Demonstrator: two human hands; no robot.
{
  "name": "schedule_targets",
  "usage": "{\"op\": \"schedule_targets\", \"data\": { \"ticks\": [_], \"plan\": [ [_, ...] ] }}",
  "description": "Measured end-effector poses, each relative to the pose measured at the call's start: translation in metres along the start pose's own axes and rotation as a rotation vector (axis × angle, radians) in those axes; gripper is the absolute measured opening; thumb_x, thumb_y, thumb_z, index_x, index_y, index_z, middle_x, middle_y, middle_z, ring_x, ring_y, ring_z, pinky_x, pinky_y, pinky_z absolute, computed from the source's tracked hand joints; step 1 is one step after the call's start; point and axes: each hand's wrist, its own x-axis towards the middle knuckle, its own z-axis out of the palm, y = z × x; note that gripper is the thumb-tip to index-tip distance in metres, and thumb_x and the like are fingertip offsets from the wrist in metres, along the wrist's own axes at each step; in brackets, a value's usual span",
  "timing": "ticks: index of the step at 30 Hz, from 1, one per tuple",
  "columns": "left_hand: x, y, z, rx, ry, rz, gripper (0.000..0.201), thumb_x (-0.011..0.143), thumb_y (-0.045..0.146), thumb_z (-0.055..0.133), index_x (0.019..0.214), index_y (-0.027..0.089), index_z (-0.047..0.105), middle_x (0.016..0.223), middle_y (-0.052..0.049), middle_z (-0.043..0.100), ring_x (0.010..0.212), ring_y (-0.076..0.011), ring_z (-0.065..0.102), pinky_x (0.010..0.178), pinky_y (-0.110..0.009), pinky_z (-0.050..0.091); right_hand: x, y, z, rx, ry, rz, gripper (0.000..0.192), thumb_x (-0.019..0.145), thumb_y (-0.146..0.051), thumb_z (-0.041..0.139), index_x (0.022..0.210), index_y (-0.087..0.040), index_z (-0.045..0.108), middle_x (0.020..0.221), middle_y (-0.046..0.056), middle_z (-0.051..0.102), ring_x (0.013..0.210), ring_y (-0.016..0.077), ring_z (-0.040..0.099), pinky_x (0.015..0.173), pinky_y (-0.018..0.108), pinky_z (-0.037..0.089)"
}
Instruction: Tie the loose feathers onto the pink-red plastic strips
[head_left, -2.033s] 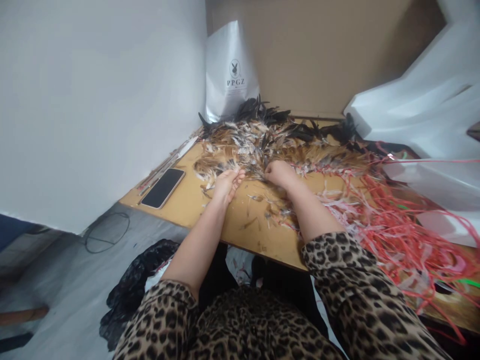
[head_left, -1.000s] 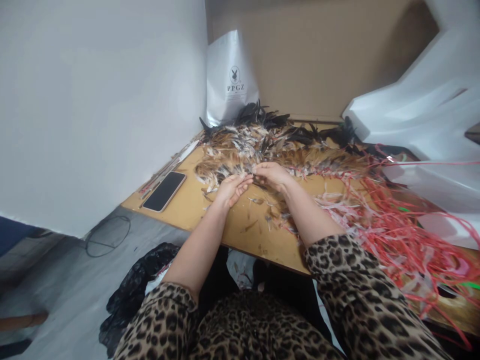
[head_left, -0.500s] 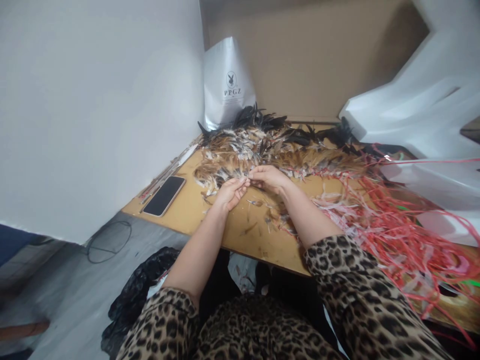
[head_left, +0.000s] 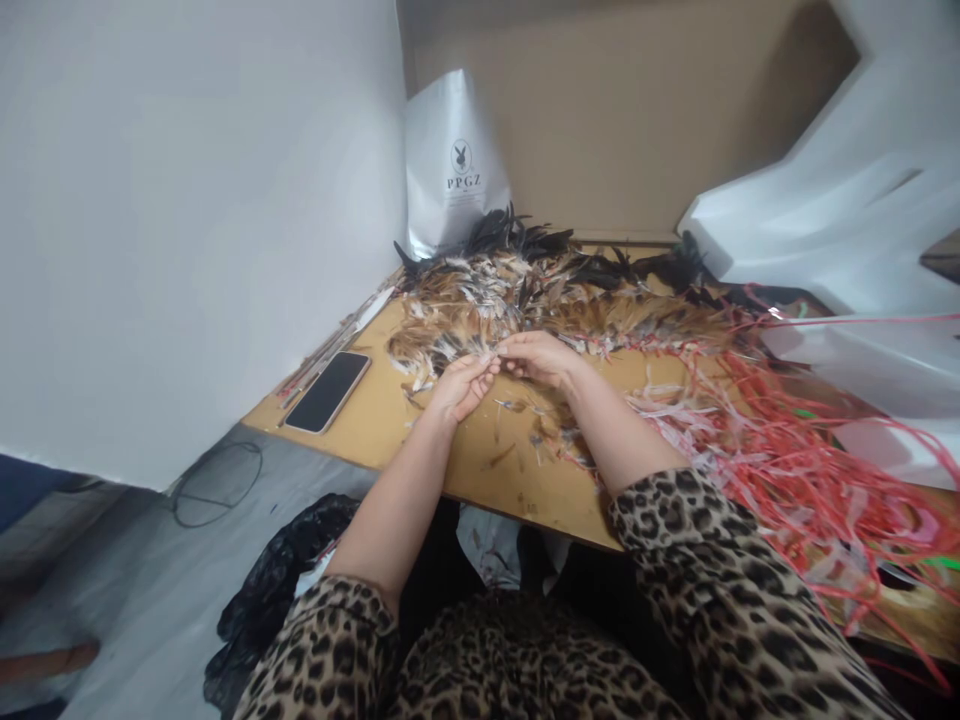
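Over the front of the wooden table, my left hand and my right hand meet fingertip to fingertip. Both are closed in a pinch on small pale feathers, whose quill ends are mostly hidden by the fingers. Just beyond them lies a thick heap of brown, white and black feathers, spread across the table. Red and pink strings trail from its right end in a tangle, beside my right forearm. Loose feather bits are scattered below my hands.
A phone lies at the left of the table, near thin sticks along the white wall. A silver-white bag stands behind the feathers. White plastic sheeting hangs at right. A black plastic bag is on the floor.
The view has shifted very slightly. My hands keep the same pinch in nearly the same spot, and the heap of feathers has not visibly moved.
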Motion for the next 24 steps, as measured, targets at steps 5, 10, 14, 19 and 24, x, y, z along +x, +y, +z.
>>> {"op": "schedule_targets", "data": {
  "ticks": [5,10,14,19,24],
  "plan": [
    [-0.0005,0.0000,-0.0008,0.015,-0.021,0.006,0.005,0.070,0.009,0.062,0.075,0.008,0.063,0.069,-0.004,0.064,0.058,-0.0033,0.058,0.055,-0.010,0.045,-0.0038,-0.0040,0.0010,0.035,-0.079,0.045,0.022,0.057,-0.022,0.073,0.072,-0.010,0.062,0.059,0.002,0.060,0.045,0.0039,0.044,0.039,0.016,0.031],
    [0.0000,-0.0006,-0.0012,0.029,-0.037,0.016,0.006,0.069,0.009,0.062,0.075,0.008,0.063,0.070,-0.004,0.064,0.059,-0.0029,0.058,0.054,-0.010,0.044,-0.0069,-0.0058,0.0021,0.111,-0.121,0.064,0.023,0.054,-0.022,0.075,0.066,-0.010,0.058,0.055,-0.001,0.057,0.045,0.0036,0.043,0.040,0.015,0.031],
    [0.0003,-0.0010,-0.0015,0.057,-0.024,-0.004,0.005,0.069,0.011,0.063,0.074,0.008,0.062,0.069,-0.003,0.064,0.059,-0.0032,0.058,0.054,-0.011,0.044,-0.0052,-0.0045,0.0011,0.105,-0.118,0.062,0.025,0.053,-0.022,0.076,0.062,-0.010,0.056,0.053,-0.001,0.056,0.044,0.0035,0.043,0.039,0.015,0.030],
    [0.0008,-0.0011,-0.0012,0.101,-0.001,-0.016,0.007,0.070,0.012,0.063,0.075,0.008,0.063,0.073,-0.005,0.066,0.063,-0.0068,0.061,0.054,-0.013,0.045,0.0003,-0.0002,-0.0021,0.033,-0.078,0.003,0.024,0.055,-0.023,0.075,0.059,-0.011,0.054,0.049,-0.001,0.055,0.041,0.0033,0.041,0.037,0.014,0.028],
    [0.0010,-0.0020,-0.0008,0.174,0.021,0.022,0.012,0.068,0.016,0.066,0.076,0.008,0.063,0.076,-0.007,0.068,0.065,-0.0082,0.063,0.056,-0.015,0.045,0.0022,0.0007,-0.0050,-0.037,-0.007,0.003,0.022,0.055,-0.021,0.075,0.058,-0.010,0.056,0.045,-0.001,0.053,0.039,0.0035,0.042,0.034,0.014,0.029]
  ]
}}
